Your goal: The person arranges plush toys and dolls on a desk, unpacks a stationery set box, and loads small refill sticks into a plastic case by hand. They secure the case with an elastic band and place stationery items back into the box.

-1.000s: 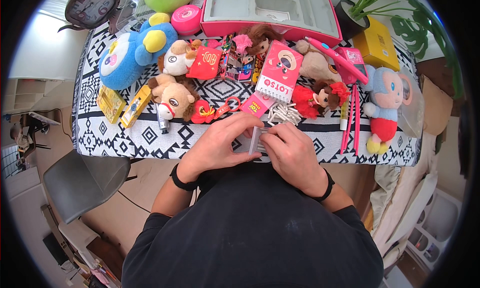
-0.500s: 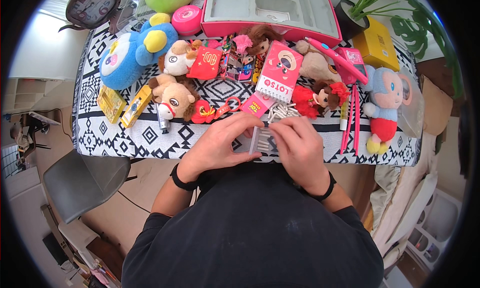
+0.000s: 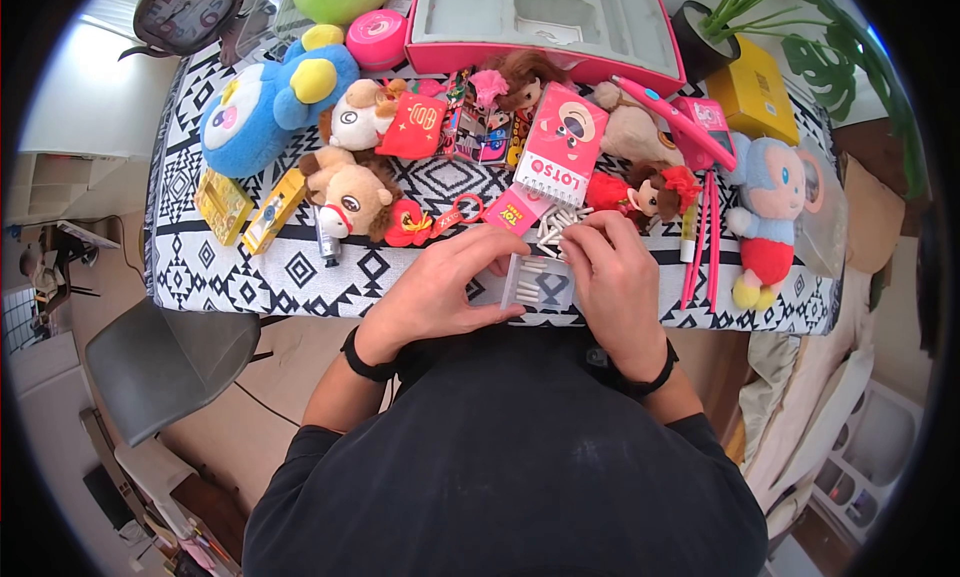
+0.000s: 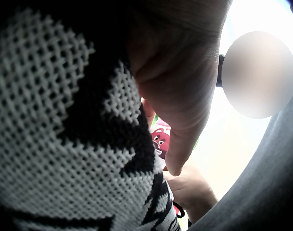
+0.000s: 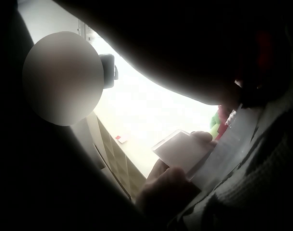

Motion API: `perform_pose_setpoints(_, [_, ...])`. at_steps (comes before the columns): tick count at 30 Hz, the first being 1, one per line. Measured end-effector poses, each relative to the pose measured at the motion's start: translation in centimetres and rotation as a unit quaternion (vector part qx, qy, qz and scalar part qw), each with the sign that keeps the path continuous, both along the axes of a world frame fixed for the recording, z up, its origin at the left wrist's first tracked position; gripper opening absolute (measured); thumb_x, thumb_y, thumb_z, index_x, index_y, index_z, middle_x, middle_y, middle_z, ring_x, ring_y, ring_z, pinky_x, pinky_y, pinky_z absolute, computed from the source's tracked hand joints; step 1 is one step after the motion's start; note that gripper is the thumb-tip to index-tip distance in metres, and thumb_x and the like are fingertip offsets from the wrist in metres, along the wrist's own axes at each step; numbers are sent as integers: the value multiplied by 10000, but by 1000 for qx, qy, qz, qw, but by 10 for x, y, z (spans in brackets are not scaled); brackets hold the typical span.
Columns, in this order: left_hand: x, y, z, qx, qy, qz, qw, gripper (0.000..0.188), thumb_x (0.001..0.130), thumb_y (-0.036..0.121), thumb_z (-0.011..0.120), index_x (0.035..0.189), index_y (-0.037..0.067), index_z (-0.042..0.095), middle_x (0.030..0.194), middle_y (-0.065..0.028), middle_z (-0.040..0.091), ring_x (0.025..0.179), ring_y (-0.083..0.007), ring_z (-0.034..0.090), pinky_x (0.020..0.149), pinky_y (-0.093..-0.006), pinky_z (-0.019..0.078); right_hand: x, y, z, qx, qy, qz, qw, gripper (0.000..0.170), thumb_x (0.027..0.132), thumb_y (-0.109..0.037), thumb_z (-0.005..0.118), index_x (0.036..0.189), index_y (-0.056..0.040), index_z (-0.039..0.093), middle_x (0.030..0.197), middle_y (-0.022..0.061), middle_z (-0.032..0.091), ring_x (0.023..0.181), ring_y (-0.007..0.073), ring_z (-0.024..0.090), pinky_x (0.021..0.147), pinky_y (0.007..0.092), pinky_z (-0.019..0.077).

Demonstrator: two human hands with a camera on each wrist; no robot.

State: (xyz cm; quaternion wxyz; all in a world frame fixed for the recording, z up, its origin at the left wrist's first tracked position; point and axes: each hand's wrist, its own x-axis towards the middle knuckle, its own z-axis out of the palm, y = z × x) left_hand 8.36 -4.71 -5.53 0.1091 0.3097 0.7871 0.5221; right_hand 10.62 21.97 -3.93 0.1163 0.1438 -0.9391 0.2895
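Observation:
My left hand (image 3: 450,282) grips the near-left end of a small clear plastic box (image 3: 553,290) between thumb and fingers. A few short white sticks (image 3: 527,290) lie side by side in the box, toward its left end. In the right wrist view, the left fingers hold an upright pale panel (image 5: 180,151) at the end of the clear box. My right hand (image 3: 620,287) is curled beyond the box's right side. Its thumb and forefinger pinch at the edge of a loose pile of white sticks (image 3: 553,224), one stick showing at the fingertips.
Behind the pile lie a pink spiral notepad (image 3: 563,142), a pink card (image 3: 510,213) and red-handled scissors (image 3: 460,212). A red-dressed doll (image 3: 640,195) and pink pens (image 3: 712,242) are to the right. Plush toys (image 3: 350,192) and a yellow box (image 3: 273,213) stand left, on a patterned cloth (image 3: 400,262).
My right hand has moved from inside the box, away to the right and up to the loose pile, uncovering the sticks in the box. The left hand keeps its hold in place.

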Motion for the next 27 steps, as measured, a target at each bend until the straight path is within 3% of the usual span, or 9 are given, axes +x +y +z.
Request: perform_pose_setpoints(27, [0,1,-1,-4,2,1,1000,694,832,169,1063,1435,35,746,1405,-137,787,1253,-335,786,1004,-425,684,-1,-3,-7,12,4,-31,999,189,964,-51,902,1108,-16,786,1064,108,705,979,332,748,815,464,611])
